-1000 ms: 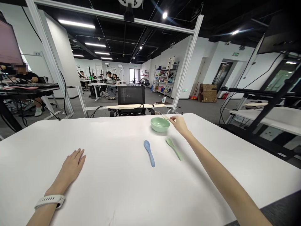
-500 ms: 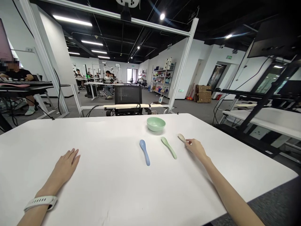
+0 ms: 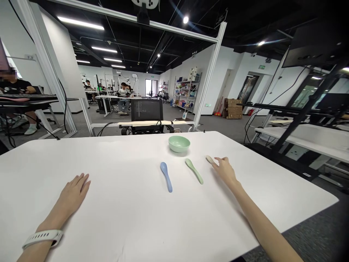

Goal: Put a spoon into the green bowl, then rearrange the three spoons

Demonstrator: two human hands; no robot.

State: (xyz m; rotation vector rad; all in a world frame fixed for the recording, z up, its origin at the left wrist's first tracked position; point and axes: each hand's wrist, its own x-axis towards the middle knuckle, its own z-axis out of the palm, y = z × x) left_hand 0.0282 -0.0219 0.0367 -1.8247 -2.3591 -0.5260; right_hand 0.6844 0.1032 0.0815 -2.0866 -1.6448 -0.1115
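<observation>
On the white table, a beige spoon [image 3: 209,159] lies with its bowl pointing to the far left; my hand hides its handle. Over that handle is my right hand [image 3: 225,171], thumb and fingers parted, so the spoon is not pinched. To its left rest a green spoon [image 3: 194,171] and a blue spoon [image 3: 166,177], handles toward me. Behind them stands a light green bowl [image 3: 179,144], upright; no contents show. My left hand [image 3: 73,193], with a pale band on the wrist, lies flat on the tabletop with nothing in it.
The white table [image 3: 122,211] stretches across the foreground. A metal frame [image 3: 208,80] rises beyond its far edge, with a black office chair [image 3: 147,111] behind. A stand with a dark screen [image 3: 313,51] is off to the right. Other people sit at desks farther back.
My right thumb and fingers have parted from their pinch on the beige spoon, which stays on the table. My left hand still lies flat. The whole view has shifted slightly.
</observation>
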